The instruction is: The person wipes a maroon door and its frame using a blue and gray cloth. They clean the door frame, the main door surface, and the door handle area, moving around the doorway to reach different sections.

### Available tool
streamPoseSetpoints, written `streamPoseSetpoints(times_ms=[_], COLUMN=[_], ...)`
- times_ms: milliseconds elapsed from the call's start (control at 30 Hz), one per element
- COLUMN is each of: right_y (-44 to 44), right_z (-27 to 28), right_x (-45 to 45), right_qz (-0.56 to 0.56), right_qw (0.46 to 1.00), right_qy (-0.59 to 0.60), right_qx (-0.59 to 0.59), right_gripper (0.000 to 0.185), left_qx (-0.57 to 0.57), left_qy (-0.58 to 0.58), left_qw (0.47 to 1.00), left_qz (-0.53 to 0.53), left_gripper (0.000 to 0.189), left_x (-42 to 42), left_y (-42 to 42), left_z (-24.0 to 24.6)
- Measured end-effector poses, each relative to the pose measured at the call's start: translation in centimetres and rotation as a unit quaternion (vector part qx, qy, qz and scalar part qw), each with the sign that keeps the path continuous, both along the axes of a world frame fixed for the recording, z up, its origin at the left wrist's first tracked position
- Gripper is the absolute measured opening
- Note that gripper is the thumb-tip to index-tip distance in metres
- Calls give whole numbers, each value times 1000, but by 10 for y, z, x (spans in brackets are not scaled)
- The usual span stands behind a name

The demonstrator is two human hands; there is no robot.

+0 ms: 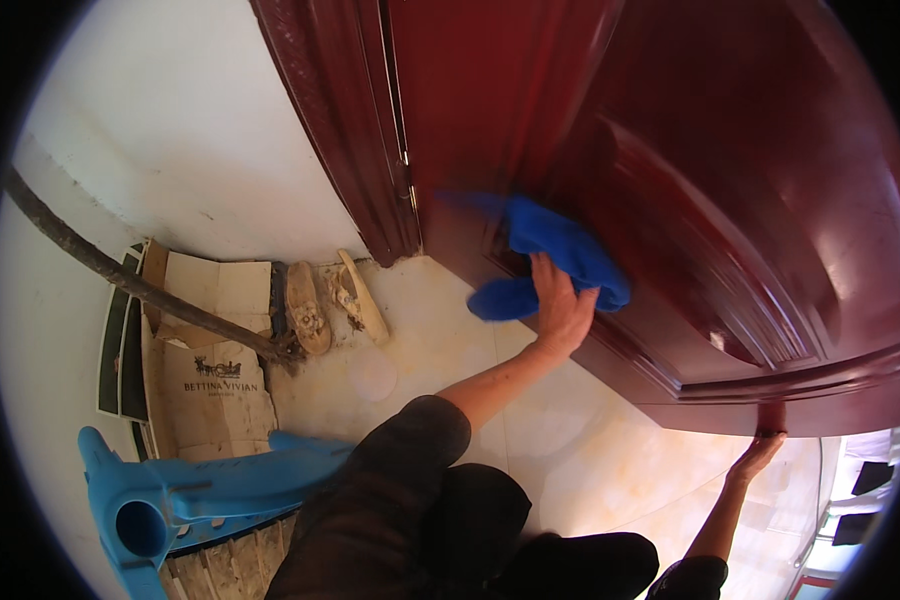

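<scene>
My left hand point(561, 315) holds a bunched blue cloth point(570, 240) against the lower part of a glossy dark red panelled door point(487, 90). One end of the cloth is blurred, and another fold hangs beside my wrist near the door's bottom edge. At the lower right, my right hand point(756, 456) is at the door's free edge, its fingertips touching it; part of the fingers is hard to make out. My dark-clothed knees point(487, 502) are bent beneath my arms.
By the white wall point(172, 112) stand a worn cardboard box point(217, 375) bearing writing, a wooden pole point(142, 289) and a pair of old sandals point(307, 307). A blue plastic object point(217, 480) is close on my left. Pale tiles point(457, 352) cover the floor; the carved door frame point(337, 127) adjoins the wall.
</scene>
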State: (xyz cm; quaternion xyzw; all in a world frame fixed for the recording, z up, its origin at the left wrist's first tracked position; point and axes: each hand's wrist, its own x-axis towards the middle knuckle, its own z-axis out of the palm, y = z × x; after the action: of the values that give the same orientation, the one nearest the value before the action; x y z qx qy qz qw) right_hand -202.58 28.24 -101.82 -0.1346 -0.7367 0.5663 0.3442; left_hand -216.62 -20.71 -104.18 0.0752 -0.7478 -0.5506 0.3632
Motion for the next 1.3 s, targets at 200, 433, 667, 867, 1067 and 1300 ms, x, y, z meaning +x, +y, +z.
streamPoseSetpoints(times_ms=[200, 433, 667, 867, 1067, 1300], right_y=[-39, -224, -317, -401, -423, -394], right_z=[-67, -29, -56, -63, -52, -70], right_x=[38, 0, -28, -18, -10, -1], right_qz=[-19, 385, 497, 566, 572, 541], right_qw=[955, 817, 772, 722, 693, 702], right_qy=[-216, -426, -396, -394, -426, -450], right_qx=[-203, -56, -13, 50, 108, 114], right_gripper=[56, 28, 24, 27, 30, 28], left_qx=[132, -230, -438, -401, -368, -381], left_qy=[54, 308, 170, 141, 17, -135], left_qw=[989, 908, 845, 849, 870, 852], left_qz=[24, 166, 257, 314, 327, 332], left_gripper=[43, 38, 55, 41, 29, 22], left_x=[-42, -99, -64, -67, -40, 2], left_y=[-90, -166, -340, -361, -318, -264], left_z=[49, 199, 373, 297, 134, 41])
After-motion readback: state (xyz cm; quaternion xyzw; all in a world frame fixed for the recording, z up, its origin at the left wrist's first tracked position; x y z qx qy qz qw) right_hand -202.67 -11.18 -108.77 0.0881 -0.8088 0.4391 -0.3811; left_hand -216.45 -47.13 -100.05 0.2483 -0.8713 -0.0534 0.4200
